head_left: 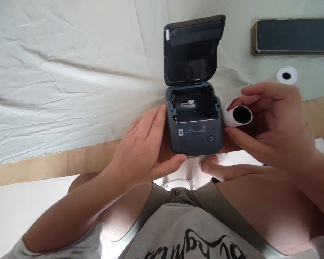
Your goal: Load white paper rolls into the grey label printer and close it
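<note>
In the head view, a dark blue printer point(193, 141) sits at the front edge of the table point(78, 160), partly over the bare wood strip, with its lid point(191, 54) raised and leaning back. Its compartment point(198, 113) lies open to the camera and holds no roll; 1 small sticker shows inside, and 1 round power button point(211, 138) sits on the front panel. The left hand point(140, 147) lies along the printer's left side, its fingers point(154, 122) nearly straight and close together against the casing, the thumb spread apart at the lower front edge, so it steadies the printer without closing round it. The right hand point(283, 122) is curled, pinching 1 white roll point(228, 117) between the thumb below and the fingers above. This roll is just beside the printer's right side, outside the compartment, its dark hollow end turned toward the camera; whether it touches the casing, I cannot tell. A second white roll point(280, 75) rests on the pale cloth point(78, 61) beyond the right hand, and a dark-screened phone point(297, 35) lies farther back, cut off by the right border.
</note>
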